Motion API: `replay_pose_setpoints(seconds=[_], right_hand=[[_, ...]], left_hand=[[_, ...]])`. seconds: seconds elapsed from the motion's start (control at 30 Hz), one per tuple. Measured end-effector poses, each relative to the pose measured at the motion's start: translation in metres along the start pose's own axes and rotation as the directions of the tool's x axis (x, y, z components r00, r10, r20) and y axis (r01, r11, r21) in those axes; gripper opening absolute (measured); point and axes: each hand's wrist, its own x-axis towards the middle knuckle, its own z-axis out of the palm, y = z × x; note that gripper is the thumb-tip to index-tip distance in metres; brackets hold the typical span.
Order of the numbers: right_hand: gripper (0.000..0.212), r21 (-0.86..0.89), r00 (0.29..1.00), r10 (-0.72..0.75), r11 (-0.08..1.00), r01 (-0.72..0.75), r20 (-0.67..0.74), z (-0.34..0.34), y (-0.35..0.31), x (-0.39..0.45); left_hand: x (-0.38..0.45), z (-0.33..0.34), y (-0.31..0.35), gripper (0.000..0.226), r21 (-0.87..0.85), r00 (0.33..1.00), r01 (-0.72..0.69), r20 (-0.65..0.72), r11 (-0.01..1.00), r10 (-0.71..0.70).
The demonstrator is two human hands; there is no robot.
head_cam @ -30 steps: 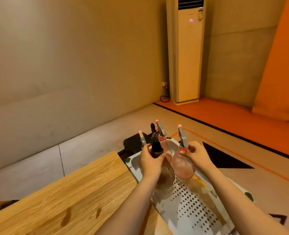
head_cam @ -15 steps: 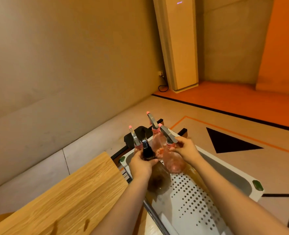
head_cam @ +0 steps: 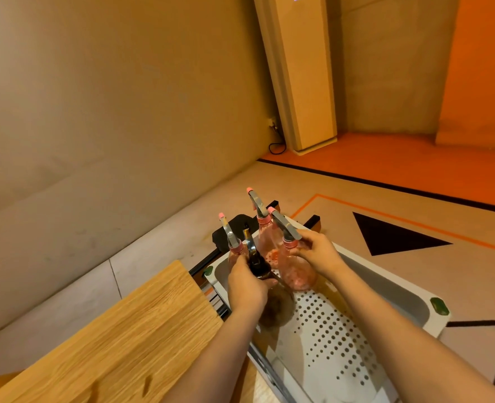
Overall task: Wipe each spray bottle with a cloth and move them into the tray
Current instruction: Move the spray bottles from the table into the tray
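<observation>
The dark spray bottle (head_cam: 272, 298) is sitting low in the white perforated tray (head_cam: 415, 298), its neck gripped by the left hand (head_cam: 247, 286). The right hand (head_cam: 317, 251) is pinching the collar of a tilted pink bottle (head_cam: 294, 269) beside two other pink bottles (head_cam: 265, 234). No lettering is legible on any bottle. The wooden table (head_cam: 109, 344) is lying left of the tray.

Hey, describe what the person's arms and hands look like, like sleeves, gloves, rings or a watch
Both forearms are bare as far as the frame shows; no sleeve or cuff is in view. The left hand and right hand wear no gloves. No watch, bracelet or ring is visible, though the fingers are partly hidden.
</observation>
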Motion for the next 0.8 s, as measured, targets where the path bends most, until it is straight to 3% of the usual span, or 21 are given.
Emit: replay_pose_setpoints(seconds=[0.47, 0.7, 0.8], right_hand=[[0.046, 0.036, 0.998, 0.038, 0.999, -0.040, 0.046, 0.003, -0.009, -0.004], [0.041, -0.110, 0.990, 0.112, 0.989, -0.102, 0.088, -0.003, -0.008, -0.003], [0.050, -0.178, 0.988, 0.123, 0.979, -0.104, 0.098, -0.006, -0.012, -0.005]], left_hand=[[0.001, -0.001, -0.002, 0.065, 0.005, 1.000, 0.007, 0.027, 1.000, -0.008], [0.001, -0.002, -0.003, 0.065, 0.006, 0.999, 0.027, 0.046, 1.000, -0.027], [0.001, -0.004, -0.001, 0.070, 0.015, 0.996, 0.040, 0.075, 0.999, -0.041]])
